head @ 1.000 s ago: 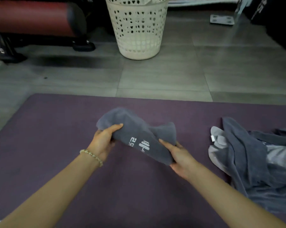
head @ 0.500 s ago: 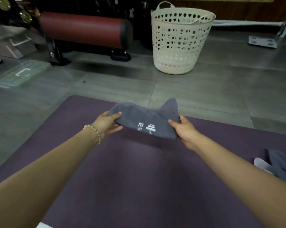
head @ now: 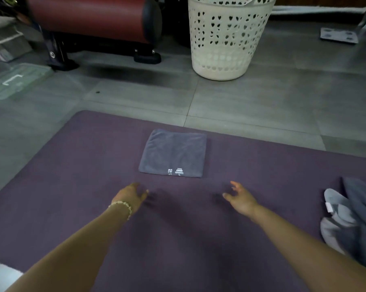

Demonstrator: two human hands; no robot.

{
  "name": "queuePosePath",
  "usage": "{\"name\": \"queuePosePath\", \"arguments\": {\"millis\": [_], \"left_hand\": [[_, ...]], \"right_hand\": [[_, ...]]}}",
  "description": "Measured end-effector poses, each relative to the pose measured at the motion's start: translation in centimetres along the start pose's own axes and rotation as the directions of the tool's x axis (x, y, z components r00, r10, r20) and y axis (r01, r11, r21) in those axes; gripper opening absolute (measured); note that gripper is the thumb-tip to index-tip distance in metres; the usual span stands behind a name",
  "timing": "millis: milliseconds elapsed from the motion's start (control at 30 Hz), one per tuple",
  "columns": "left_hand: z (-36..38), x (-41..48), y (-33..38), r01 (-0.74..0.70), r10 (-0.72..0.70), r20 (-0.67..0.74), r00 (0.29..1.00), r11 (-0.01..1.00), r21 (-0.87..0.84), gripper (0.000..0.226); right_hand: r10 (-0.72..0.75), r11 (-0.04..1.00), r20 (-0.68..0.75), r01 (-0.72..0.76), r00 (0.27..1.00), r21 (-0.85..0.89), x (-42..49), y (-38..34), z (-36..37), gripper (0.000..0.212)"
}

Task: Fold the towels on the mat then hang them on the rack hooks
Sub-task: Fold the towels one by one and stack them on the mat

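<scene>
A grey towel (head: pixel 173 153), folded into a neat square with a small white logo at its near edge, lies flat on the purple mat (head: pixel 72 186) near the mat's far edge. My left hand (head: pixel 131 196), with a bead bracelet on the wrist, hovers just in front of the towel's near left corner, fingers relaxed and empty. My right hand (head: pixel 240 200) hovers in front of the near right corner, fingers loosely spread, holding nothing. Neither hand touches the towel. A heap of unfolded grey towels (head: pixel 352 222) lies at the mat's right edge. No rack is in view.
A cream perforated laundry basket (head: pixel 226 36) stands on the grey tiled floor beyond the mat. A dark red padded roller on a black frame (head: pixel 89 15) sits at the back left, with clear plastic lids (head: pixel 13 81) beside it. A grey plate (head: pixel 339 35) lies at the far right.
Both hands held the folded towel in the air; now it lies flat on the mat and both hands have let go and drawn back toward me.
</scene>
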State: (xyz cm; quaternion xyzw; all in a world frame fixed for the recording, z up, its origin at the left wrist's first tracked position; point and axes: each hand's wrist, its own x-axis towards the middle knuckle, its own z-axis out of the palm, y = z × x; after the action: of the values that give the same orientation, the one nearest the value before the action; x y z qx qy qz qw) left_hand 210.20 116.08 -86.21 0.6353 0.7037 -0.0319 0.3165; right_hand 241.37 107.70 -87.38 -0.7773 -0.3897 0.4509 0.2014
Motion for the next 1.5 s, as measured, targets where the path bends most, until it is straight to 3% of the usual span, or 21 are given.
{"name": "queuePosePath", "arguments": {"millis": [133, 300, 500, 667, 733, 900, 967, 1033, 1100, 1167, 1233, 1367, 1433, 1500], "left_hand": [[2.0, -2.3, 5.3, -0.180, 0.176, 0.039, 0.984, 0.958, 0.221, 0.061], [6.9, -5.3, 14.6, -0.388, 0.378, 0.088, 0.922, 0.903, 0.187, 0.060], [15.2, -10.5, 24.9, -0.584, 0.545, 0.247, 0.801, 0.802, 0.125, 0.057], [21.2, -14.1, 28.4, -0.676, 0.602, 0.384, 0.700, 0.732, 0.083, 0.053], [22.9, -15.1, 28.9, -0.673, 0.598, 0.423, 0.681, 0.739, 0.039, 0.052], [26.6, -17.6, 29.9, -0.534, 0.586, 0.452, 0.673, 0.807, -0.251, 0.047], [27.6, -18.8, 30.8, -0.364, 0.519, 0.523, 0.676, 0.852, -0.376, 0.050], [28.3, -20.3, 31.8, -0.081, 0.426, 0.623, 0.655, 0.860, -0.503, 0.054], [28.7, -21.4, 32.9, 0.180, 0.387, 0.707, 0.591, 0.791, -0.584, 0.061], [28.3, -21.8, 33.6, 0.419, 0.425, 0.729, 0.536, 0.616, -0.667, 0.069], [26.3, -21.4, 34.2, 0.571, 0.434, 0.718, 0.544, 0.436, -0.696, 0.073], [20.3, -20.1, 34.9, 0.513, 0.453, 0.630, 0.631, 0.366, -0.777, 0.072], [16.4, -19.8, 35.5, 0.405, 0.435, 0.525, 0.731, 0.342, -0.848, 0.063], [12.5, -19.8, 36.1, 0.283, 0.455, 0.415, 0.788, 0.331, -0.900, 0.058]], "right_hand": [[-0.121, 0.967, 0.012, 0.120, 0.993, -0.224, -2.6, 1.4, -4.3, 0.071], [-0.225, 0.908, -0.029, 0.199, 0.974, -0.369, -6.6, 5.4, -12.4, 0.069], [-0.084, 0.962, -0.293, 0.001, 0.952, -0.273, -11.5, 14.7, -21.2, 0.067], [0.118, 0.966, -0.483, -0.213, 0.867, -0.146, -14.9, 22.8, -23.9, 0.070], [0.161, 0.974, -0.553, -0.223, 0.817, -0.045, -15.6, 24.8, -23.8, 0.066], [0.282, 0.948, -0.537, -0.145, 0.795, 0.284, -15.4, 27.3, -21.1, 0.034], [0.227, 0.945, -0.552, -0.046, 0.802, 0.322, -15.6, 26.3, -20.2, 0.032], [0.125, 0.936, -0.537, 0.080, 0.834, 0.343, -15.8, 24.6, -19.6, 0.039], [0.045, 0.903, -0.462, 0.162, 0.886, 0.398, -16.3, 22.3, -19.1, 0.037], [-0.019, 0.868, -0.380, 0.204, 0.925, 0.452, -16.8, 20.3, -18.8, 0.036], [-0.038, 0.825, -0.335, 0.219, 0.941, 0.521, -17.3, 18.8, -18.8, 0.035], [-0.022, 0.749, -0.352, 0.248, 0.936, 0.614, -18.7, 16.0, -20.4, 0.039], [-0.053, 0.716, -0.351, 0.281, 0.935, 0.639, -19.7, 14.2, -21.5, 0.037], [-0.079, 0.724, -0.341, 0.289, 0.937, 0.627, -20.6, 12.2, -22.7, 0.033]]}}
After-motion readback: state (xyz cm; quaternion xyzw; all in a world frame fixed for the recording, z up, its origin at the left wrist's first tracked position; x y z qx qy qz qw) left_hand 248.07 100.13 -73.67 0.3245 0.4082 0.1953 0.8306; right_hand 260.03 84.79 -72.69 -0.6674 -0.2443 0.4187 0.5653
